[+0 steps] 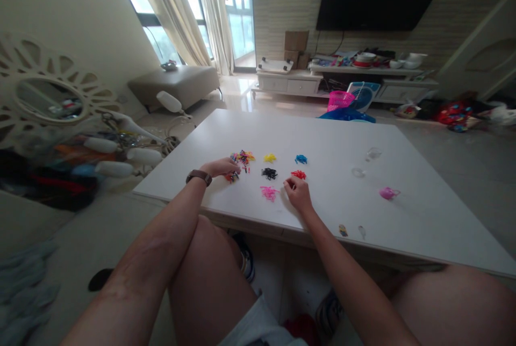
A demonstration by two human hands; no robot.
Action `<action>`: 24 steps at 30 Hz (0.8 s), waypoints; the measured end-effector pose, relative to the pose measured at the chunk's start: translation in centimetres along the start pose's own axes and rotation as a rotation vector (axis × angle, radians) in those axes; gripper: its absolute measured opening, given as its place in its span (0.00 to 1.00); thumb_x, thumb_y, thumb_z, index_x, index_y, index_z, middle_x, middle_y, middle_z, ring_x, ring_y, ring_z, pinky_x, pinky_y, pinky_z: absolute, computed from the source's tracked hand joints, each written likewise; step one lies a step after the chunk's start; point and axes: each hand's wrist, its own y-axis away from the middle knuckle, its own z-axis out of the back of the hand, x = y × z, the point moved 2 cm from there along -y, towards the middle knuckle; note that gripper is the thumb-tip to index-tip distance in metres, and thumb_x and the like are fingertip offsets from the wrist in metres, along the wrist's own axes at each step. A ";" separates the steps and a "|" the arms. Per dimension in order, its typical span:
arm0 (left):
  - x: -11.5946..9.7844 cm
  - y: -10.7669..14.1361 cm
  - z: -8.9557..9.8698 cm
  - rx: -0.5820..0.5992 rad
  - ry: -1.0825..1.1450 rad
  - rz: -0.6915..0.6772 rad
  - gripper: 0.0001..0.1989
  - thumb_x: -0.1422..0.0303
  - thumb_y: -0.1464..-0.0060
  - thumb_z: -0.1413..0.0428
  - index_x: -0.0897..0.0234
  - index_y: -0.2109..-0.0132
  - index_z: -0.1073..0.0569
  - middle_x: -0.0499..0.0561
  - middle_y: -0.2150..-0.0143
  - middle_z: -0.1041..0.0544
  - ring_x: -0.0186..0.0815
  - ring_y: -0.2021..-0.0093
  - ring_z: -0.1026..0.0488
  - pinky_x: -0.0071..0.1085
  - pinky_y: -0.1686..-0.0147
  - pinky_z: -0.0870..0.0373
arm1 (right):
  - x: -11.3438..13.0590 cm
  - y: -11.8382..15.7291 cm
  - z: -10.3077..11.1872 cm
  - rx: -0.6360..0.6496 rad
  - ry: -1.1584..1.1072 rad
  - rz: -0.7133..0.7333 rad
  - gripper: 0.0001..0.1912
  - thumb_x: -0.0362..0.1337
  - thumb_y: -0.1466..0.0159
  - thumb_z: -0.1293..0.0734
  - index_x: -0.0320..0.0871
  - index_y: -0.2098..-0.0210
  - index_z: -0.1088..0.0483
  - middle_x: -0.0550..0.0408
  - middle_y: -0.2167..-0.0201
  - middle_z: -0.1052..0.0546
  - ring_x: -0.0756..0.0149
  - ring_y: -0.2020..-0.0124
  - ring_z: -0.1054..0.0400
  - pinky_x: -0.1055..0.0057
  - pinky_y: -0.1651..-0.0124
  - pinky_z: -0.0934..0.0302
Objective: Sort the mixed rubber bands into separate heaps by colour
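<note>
My left hand [224, 167], with a brown watch [199, 177] at the wrist, reaches over a mixed heap of small coloured bands [243, 157]. Its fingers are drawn together among the bands; what they hold is too small to make out. My right hand [297, 193] is closed in a pinch just above the tabletop, between the pink bands [269, 193] and the red bands [299, 174]. Whatever lies in that pinch cannot be made out. Separate small piles of black bands [269, 173], yellow bands [270, 158] and blue bands [301, 159] lie around it.
On the right of the white table [334, 142] are a pink round container [388, 193], a clear container [373, 153] and a clear ring-shaped piece [358, 172]. A small yellow figure [342, 230] and a clear piece [362, 232] lie by the near edge. A lamp [141, 156] stands left.
</note>
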 end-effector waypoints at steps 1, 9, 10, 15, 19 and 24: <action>0.3 0.0 0.3 0.007 -0.089 0.019 0.12 0.65 0.64 0.32 0.67 0.79 0.27 0.47 0.83 0.33 0.29 0.79 0.41 0.27 0.79 0.47 | 0.0 0.0 0.0 0.005 0.001 -0.003 0.10 0.37 0.37 0.36 0.45 0.75 0.31 0.56 0.77 0.28 0.65 0.75 0.37 0.67 0.68 0.45; 1.8 -0.6 0.1 -0.028 -0.422 0.069 0.11 0.68 0.71 0.31 0.64 0.77 0.24 0.44 0.84 0.32 0.32 0.74 0.34 0.26 0.74 0.42 | 0.0 0.0 0.0 0.023 0.006 -0.021 0.11 0.38 0.36 0.36 0.45 0.74 0.31 0.56 0.77 0.27 0.64 0.75 0.36 0.66 0.68 0.45; 1.9 -0.8 -0.2 -0.029 -0.454 0.072 0.10 0.69 0.70 0.31 0.64 0.77 0.24 0.44 0.84 0.32 0.33 0.74 0.34 0.26 0.73 0.42 | 0.0 0.0 0.0 0.024 0.005 -0.022 0.11 0.38 0.36 0.36 0.45 0.75 0.31 0.56 0.77 0.27 0.64 0.75 0.36 0.67 0.68 0.45; 1.7 -1.6 -0.7 -0.033 -0.559 0.086 0.06 0.71 0.68 0.34 0.64 0.79 0.25 0.44 0.83 0.31 0.33 0.74 0.33 0.26 0.74 0.42 | -0.1 0.1 -0.1 0.023 0.004 -0.021 0.11 0.38 0.36 0.36 0.45 0.75 0.31 0.56 0.77 0.27 0.65 0.75 0.36 0.67 0.68 0.45; 1.5 -1.3 0.1 -0.009 -0.478 0.055 0.06 0.73 0.70 0.35 0.63 0.81 0.26 0.43 0.83 0.30 0.31 0.75 0.35 0.25 0.76 0.44 | -0.1 0.1 -0.1 0.022 0.007 -0.018 0.11 0.38 0.36 0.36 0.45 0.75 0.31 0.56 0.78 0.27 0.65 0.75 0.36 0.66 0.68 0.45; 0.8 -0.3 0.8 -0.056 -0.291 -0.046 0.06 0.69 0.65 0.34 0.65 0.80 0.23 0.46 0.82 0.29 0.30 0.77 0.38 0.26 0.77 0.46 | -0.1 0.1 -0.2 0.026 -0.004 -0.020 0.11 0.38 0.36 0.36 0.45 0.75 0.30 0.56 0.78 0.28 0.64 0.76 0.35 0.66 0.68 0.44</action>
